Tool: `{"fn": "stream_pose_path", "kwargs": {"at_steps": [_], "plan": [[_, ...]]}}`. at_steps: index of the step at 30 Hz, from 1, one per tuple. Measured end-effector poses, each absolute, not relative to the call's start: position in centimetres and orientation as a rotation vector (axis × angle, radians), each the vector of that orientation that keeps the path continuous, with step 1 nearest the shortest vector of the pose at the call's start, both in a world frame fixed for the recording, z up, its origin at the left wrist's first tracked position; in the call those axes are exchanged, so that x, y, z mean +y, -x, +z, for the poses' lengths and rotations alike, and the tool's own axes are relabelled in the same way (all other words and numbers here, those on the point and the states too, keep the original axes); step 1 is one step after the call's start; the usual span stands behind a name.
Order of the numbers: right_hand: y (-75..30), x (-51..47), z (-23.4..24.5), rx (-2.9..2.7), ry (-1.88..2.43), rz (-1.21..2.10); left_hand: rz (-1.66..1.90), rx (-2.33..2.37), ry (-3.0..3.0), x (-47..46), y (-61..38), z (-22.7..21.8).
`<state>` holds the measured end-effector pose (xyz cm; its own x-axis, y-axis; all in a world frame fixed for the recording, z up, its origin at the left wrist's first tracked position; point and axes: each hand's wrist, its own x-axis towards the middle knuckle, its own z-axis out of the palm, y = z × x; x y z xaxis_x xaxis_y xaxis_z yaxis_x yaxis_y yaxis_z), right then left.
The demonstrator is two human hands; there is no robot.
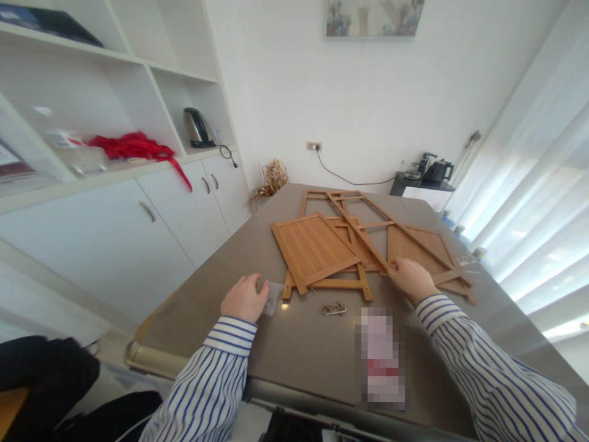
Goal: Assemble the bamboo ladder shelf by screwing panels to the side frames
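Several bamboo-coloured wooden panels and frames point(317, 248) lie stacked on a grey table point(230, 276). My right hand point(411, 277) rests on the near edge of the frames, with fingers curled around a slat of a wooden frame point(368, 245). My left hand point(243, 299) is closed on a small clear plastic bag point(273, 296) lying on the table just left of the panels. A small heap of screws point(333, 309) sits between my hands.
White cabinets and shelves stand at the left, with a kettle point(197, 127) and red fabric point(133, 147). A side table with kettles point(427, 175) stands at the far right by curtains. A blurred patch point(381, 359) covers part of the near table.
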<state>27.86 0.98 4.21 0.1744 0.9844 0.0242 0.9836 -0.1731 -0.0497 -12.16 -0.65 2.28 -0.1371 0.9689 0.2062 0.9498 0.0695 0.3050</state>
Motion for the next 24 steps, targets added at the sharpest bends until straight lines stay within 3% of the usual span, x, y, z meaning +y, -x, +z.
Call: {"fn": "stream_pose_path", "kwargs": {"at_steps": [7,24], "plan": [[-28.2,1.2,2.9,-2.023,2.415,0.054,0.961,2.067,-1.947,-0.5,10.0,3.1],[-28.6,0.6,3.2,-1.979,2.426,0.036,1.146,1.774,-1.964,-1.0,4.8,3.9]]}}
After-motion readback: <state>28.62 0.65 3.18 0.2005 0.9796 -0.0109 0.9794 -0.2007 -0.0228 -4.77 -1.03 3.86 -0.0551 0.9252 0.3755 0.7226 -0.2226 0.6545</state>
